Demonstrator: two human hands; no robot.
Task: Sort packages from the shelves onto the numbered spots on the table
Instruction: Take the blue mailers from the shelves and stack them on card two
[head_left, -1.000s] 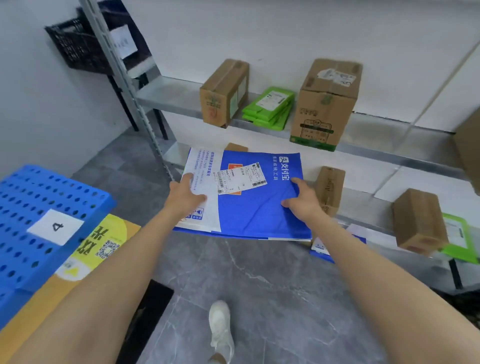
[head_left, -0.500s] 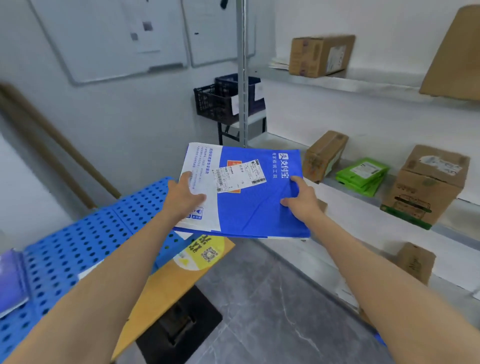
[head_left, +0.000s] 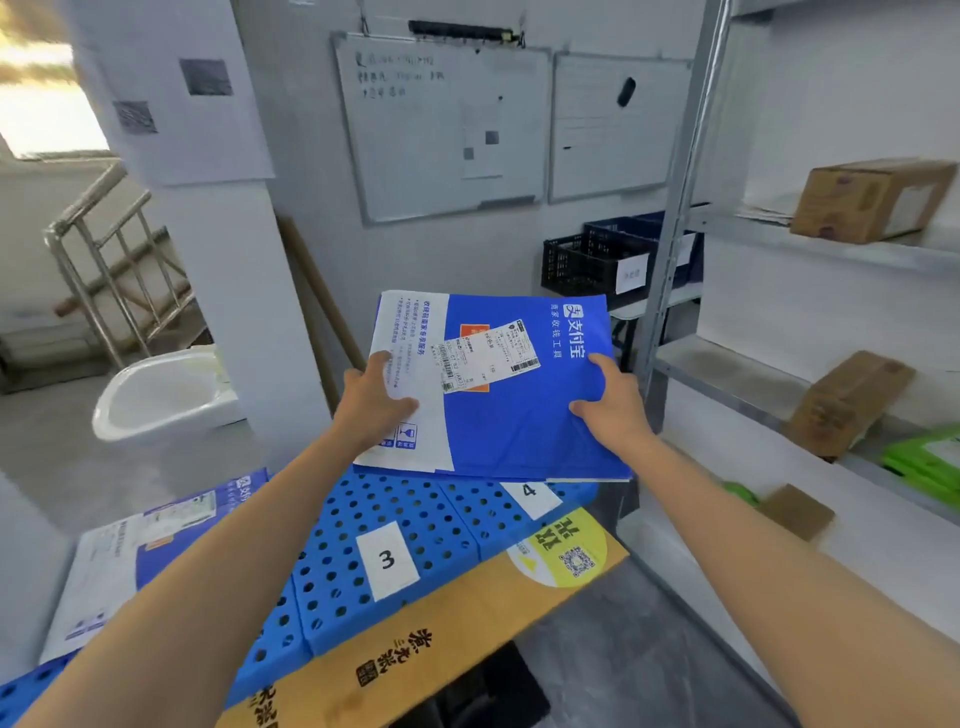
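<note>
Blue courier mailer (head_left: 524, 421) held flat in both hands, in the air over the far end of the table

Left hand (head_left: 375, 408) pinches the white left edge and right hand (head_left: 609, 411) pinches the blue right edge, thumbs on top, other fingers hidden beneath. The mailer's longer side seems to run hand to hand; neither hand is clearly nearer the table. Its near edge overhangs the label 4 (head_left: 529, 491), part hiding it, and label 3 (head_left: 387, 560) lies nearer and to the left. Surface: blue perforated table top (head_left: 332, 582), flat; a second mailer (head_left: 156, 545) lies at its left end. Metal shelving (head_left: 727, 376) with cardboard boxes (head_left: 872, 200) stands to the right, whiteboards (head_left: 447, 124) on the wall behind. Judgement: set-down comes next, straight down if 4 is the spot
</note>
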